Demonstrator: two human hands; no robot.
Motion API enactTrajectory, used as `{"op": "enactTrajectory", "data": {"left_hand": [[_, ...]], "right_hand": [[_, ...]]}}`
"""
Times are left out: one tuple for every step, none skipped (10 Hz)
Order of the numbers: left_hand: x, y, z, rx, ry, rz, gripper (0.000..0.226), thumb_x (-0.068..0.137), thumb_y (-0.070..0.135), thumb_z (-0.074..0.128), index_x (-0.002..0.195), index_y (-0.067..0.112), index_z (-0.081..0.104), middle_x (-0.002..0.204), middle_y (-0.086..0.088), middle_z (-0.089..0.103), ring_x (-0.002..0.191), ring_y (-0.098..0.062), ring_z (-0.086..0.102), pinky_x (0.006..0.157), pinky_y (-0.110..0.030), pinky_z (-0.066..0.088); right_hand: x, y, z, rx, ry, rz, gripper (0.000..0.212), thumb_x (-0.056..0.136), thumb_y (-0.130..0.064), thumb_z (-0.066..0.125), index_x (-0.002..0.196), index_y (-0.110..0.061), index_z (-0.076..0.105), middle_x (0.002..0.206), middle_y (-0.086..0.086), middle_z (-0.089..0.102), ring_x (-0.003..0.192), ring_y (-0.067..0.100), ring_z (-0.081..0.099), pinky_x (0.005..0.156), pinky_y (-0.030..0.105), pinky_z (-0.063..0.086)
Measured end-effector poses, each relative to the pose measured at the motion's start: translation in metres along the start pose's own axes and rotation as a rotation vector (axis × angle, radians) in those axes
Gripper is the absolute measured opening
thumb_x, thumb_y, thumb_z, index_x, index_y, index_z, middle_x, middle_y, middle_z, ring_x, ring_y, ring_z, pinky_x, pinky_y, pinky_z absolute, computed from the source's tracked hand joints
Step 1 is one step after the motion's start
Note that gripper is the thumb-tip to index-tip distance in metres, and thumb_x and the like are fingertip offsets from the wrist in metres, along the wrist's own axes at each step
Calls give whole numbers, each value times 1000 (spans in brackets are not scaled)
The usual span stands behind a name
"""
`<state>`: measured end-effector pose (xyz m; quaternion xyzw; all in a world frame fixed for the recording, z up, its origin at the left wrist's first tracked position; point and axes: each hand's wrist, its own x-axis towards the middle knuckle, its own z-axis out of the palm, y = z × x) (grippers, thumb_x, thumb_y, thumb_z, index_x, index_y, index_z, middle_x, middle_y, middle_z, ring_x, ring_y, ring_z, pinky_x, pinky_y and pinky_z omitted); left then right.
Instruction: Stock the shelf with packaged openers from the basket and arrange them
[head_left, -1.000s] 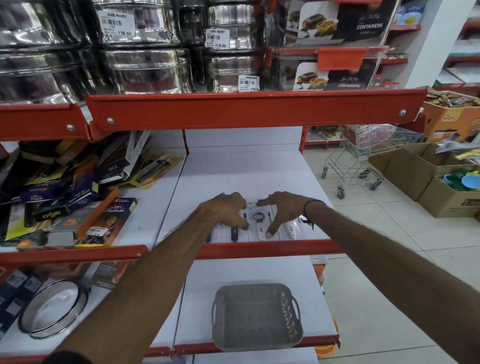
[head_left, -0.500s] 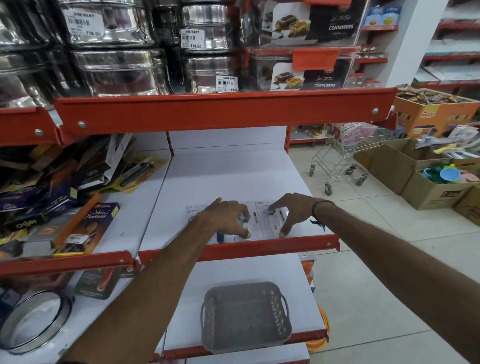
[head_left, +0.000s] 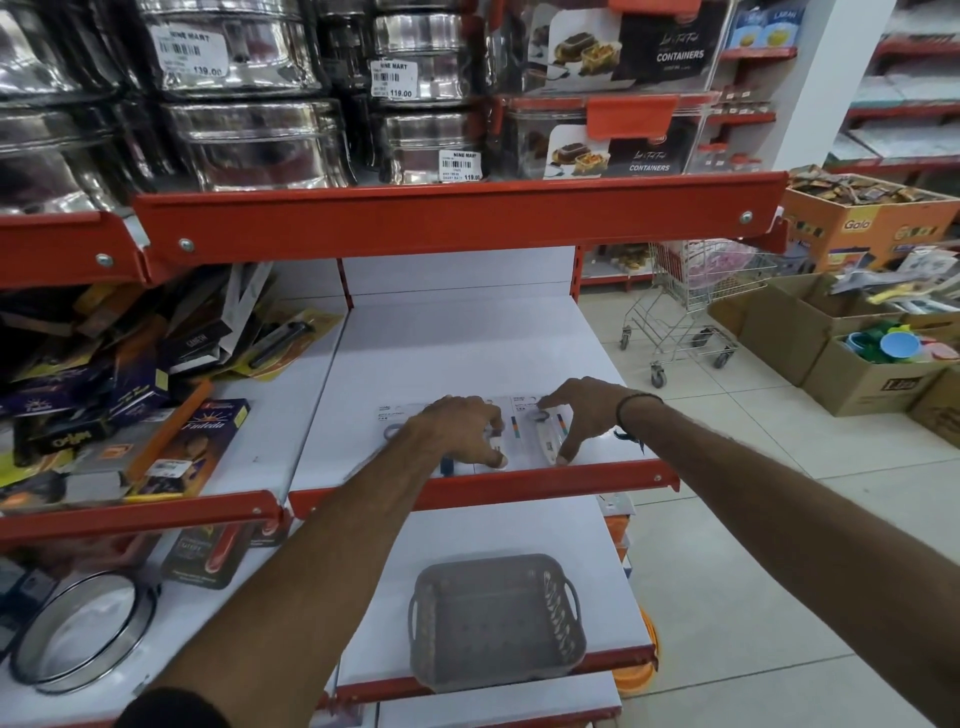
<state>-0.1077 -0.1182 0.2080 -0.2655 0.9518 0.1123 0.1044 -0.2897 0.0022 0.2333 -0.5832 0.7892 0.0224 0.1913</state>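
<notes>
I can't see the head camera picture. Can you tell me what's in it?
Two hands, left and right, press flat on packaged openers lined up at the front of a white shelf. An empty grey basket sits on the shelf below, and steel tins fill the shelf above.

head cam | looks forward-down — close on shelf (head_left: 467, 358)

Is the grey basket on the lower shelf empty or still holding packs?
Empty. The basket shows only its bare perforated floor and slotted walls, with no packs inside. The opener packs lie flat on the shelf above.
</notes>
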Motion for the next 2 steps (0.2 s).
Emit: {"op": "enactTrajectory", "data": {"left_hand": [[-14,-1,0,-50,100,4,64,83,52,68,139,25,53,146,-2,51,126,-26,54,104,-46,49],[-44,-1,-4,37,456,54,60,93,52,56,145,24,46,157,-2,42,138,-25,46,108,-44,45]], "right_hand": [[-13,-7,-3,-3,69,-9,96,65,-48,88,147,-23,44,153,2,44,139,26,42,114,43,34],[-36,-24,-2,-57,432,-59,74,76,-63,72,140,-31,52,145,-6,55,132,20,50,111,43,40]]}}
